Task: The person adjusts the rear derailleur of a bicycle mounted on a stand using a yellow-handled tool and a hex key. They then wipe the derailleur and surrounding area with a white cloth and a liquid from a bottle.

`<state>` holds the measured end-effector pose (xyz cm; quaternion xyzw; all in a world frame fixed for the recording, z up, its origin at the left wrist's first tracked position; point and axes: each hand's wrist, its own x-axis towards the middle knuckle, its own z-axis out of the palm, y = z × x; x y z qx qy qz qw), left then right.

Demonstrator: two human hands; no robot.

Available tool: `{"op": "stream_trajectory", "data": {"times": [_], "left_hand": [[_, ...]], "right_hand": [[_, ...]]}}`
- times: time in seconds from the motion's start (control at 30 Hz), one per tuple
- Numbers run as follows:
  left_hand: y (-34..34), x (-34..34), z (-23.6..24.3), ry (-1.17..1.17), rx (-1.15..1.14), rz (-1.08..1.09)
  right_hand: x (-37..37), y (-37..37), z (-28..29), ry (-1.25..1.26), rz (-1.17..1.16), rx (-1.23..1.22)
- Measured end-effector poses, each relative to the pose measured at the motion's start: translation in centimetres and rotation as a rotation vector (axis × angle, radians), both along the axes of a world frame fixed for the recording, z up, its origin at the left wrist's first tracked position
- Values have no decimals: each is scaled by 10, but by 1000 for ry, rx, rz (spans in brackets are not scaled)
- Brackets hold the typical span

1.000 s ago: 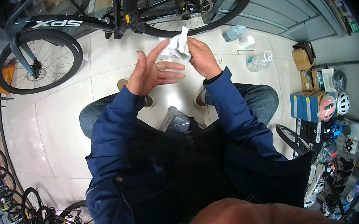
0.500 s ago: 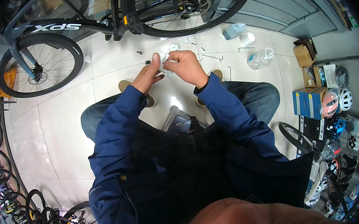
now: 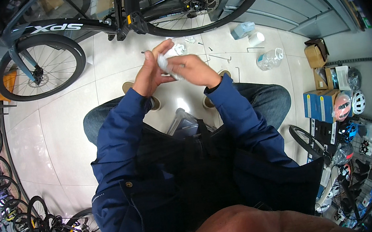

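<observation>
Out in front of me, above the floor, my right hand (image 3: 196, 71) is closed around a crumpled white tissue (image 3: 163, 64), its fingers slightly smeared by motion. The tissue presses against the palm side of my left hand (image 3: 146, 75). That hand is open, with its thumb and fingers spread apart. Another crumpled white tissue (image 3: 179, 49) lies on the floor just beyond my hands.
A dark bicycle (image 3: 95, 28) stands across the far side. To the right on the floor are hex keys (image 3: 220, 58), small bolts, a white roll (image 3: 256, 40), a blue-tinted container (image 3: 243, 30) and a clear plastic bottle (image 3: 270, 59). Boxes and helmets line the right.
My left hand has opened and turned its palm toward the right. My right hand has moved slightly down, with the tissue now against the left palm.
</observation>
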<state>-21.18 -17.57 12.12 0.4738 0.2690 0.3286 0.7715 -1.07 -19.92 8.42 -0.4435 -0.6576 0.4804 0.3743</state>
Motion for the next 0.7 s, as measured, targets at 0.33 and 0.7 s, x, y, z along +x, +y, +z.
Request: {"op": "stream_trajectory", "data": {"times": [0.33,0.7], "left_hand": [[1,-7,8,-62,-53,23],[-2,-1,0,85,-63,-3]], "right_hand": [[-31,-12,1,62,-296,-51],[-33,-12,-12,-52,-235,79]]}}
